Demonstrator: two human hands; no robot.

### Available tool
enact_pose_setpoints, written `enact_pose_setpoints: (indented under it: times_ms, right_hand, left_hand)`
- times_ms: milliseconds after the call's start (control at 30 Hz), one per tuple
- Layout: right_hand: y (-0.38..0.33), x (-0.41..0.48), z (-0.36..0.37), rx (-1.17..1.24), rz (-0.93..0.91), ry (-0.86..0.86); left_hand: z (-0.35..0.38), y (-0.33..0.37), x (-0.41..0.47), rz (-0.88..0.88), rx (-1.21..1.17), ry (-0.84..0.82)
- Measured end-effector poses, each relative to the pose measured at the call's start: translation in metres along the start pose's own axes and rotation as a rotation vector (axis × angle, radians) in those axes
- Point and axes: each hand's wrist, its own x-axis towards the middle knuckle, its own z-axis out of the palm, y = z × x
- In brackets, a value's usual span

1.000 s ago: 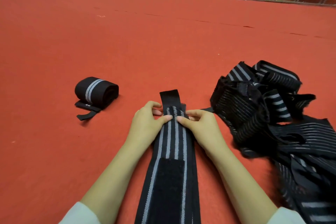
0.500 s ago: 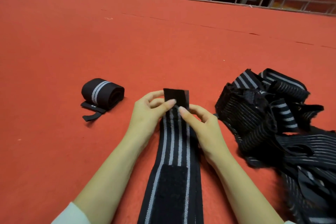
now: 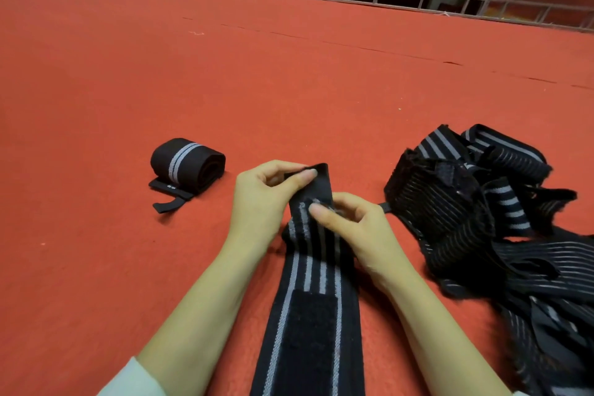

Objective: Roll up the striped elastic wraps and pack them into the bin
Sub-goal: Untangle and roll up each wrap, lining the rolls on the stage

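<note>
Now that it is lifted, wrap tab (image 3: 316, 185): folds back between hands.
Left hand (image 3: 260, 199): pinches tab.
Right hand (image 3: 356, 230): pinches striped band (image 3: 308, 257); rolling begins.

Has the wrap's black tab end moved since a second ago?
Yes. The tab end lay flat on the carpet; now the left hand pinches it lifted and bent back toward the person, judged against the rolled wrap, which has stayed put.

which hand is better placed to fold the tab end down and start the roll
Left, probably: the left hand pinches the black tab tip of the wrap, while the right hand pinches the stripes just below.
</note>
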Motion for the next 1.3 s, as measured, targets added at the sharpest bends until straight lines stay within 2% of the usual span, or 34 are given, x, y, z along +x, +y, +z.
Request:
enact_pose_setpoints:
  times_ms: [100,233,300,400,533,633,767,833,933,1000,1200,1300]
  right_hand:
    - [0.006,0.0,0.0,-0.036,0.044,0.003]
    - [0.01,0.002,-0.003,0.006,0.074,0.079]
    - [0.01,0.002,-0.002,-0.001,0.068,0.081]
    - [0.011,0.003,0.0,-0.032,0.037,0.084]
    - [0.009,0.002,-0.003,-0.055,-0.008,0.075]
    - [0.009,0.001,-0.001,-0.138,-0.018,0.022]
    - [0.008,0.003,0.001,-0.194,-0.028,0.061]
    - [0.007,0.004,-0.001,-0.212,-0.026,0.095]
    - [0.008,0.004,-0.005,-0.202,-0.019,0.13]
    - [0.007,0.004,-0.007,-0.169,-0.015,0.123]
    - [0.006,0.004,-0.006,0.005,0.053,0.133]
    - [0.006,0.007,-0.005,0.055,0.097,0.146]
  left_hand:
    - [0.0,0.001,-0.002,-0.001,-0.016,0.013]
    - [0.004,0.002,-0.003,-0.133,-0.095,-0.153]
    - [0.002,0.002,-0.002,-0.175,-0.103,-0.163]
    - [-0.002,-0.003,0.0,-0.173,-0.017,-0.169]
    - [-0.002,-0.008,-0.001,-0.269,0.026,-0.291]
    - [-0.003,-0.01,-0.001,-0.204,0.1,-0.242]
    - [-0.002,-0.015,-0.002,-0.118,0.254,-0.201]
    - [-0.002,-0.017,-0.001,-0.098,0.293,-0.26]
    - [-0.005,-0.013,-0.001,-0.179,0.162,-0.42]
    - [-0.009,-0.011,-0.001,-0.172,0.138,-0.442]
    - [-0.008,-0.012,0.001,-0.025,0.23,-0.307]
    - [-0.009,-0.013,0.001,0.056,0.252,-0.293]
